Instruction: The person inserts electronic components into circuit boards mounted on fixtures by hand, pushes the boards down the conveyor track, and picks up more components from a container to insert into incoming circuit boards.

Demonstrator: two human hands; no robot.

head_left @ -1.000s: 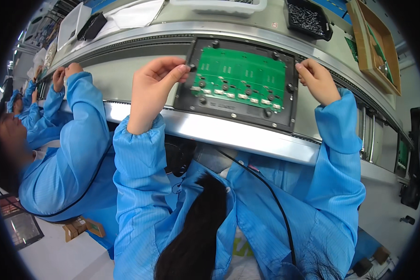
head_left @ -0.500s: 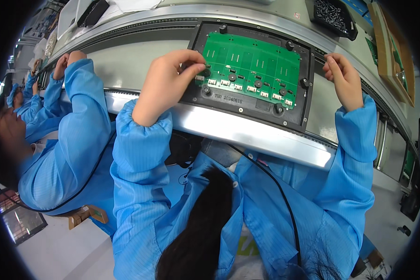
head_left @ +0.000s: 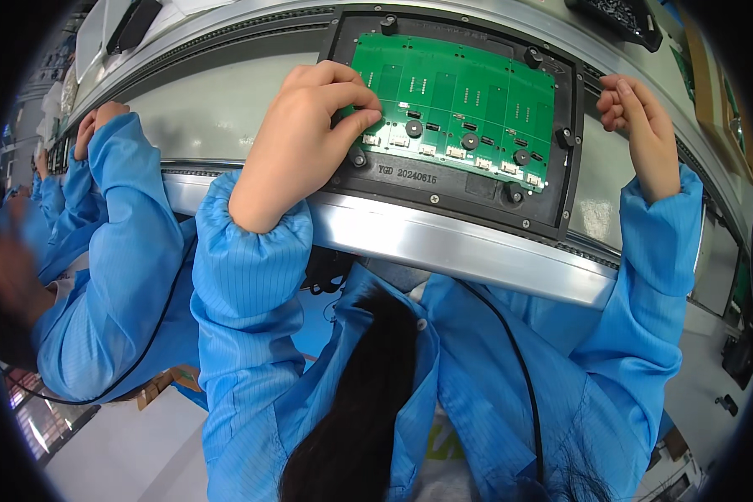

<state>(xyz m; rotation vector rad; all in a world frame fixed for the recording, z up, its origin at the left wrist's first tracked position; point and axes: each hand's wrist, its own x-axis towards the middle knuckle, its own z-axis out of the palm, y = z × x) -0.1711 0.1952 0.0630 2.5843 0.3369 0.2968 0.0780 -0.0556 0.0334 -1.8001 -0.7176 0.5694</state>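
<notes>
A green circuit board (head_left: 452,79) lies in a black carrier frame (head_left: 477,211). Along its near side run small white connectors, black parts and round black components. My left hand (head_left: 309,125) reaches over the board's left edge, with thumb and index finger pinched close to the row of connectors; whatever they pinch is hidden. To the right of the frame, my right hand (head_left: 642,125) hovers apart from it. Its fingers are curled in, and I cannot make out anything inside them.
The frame rests on a conveyor with a silver metal rail (head_left: 460,243) in front. A black bin of small parts (head_left: 619,18) stands at the far right, near a cardboard box (head_left: 719,92). On the left, a co-worker in a blue sleeve (head_left: 138,226) sits at the same line.
The view has shifted, so the frame appears slightly larger and lower right. My left hand stays pinched at the board's left edge; my right hand remains beside the frame, fingers curled.
</notes>
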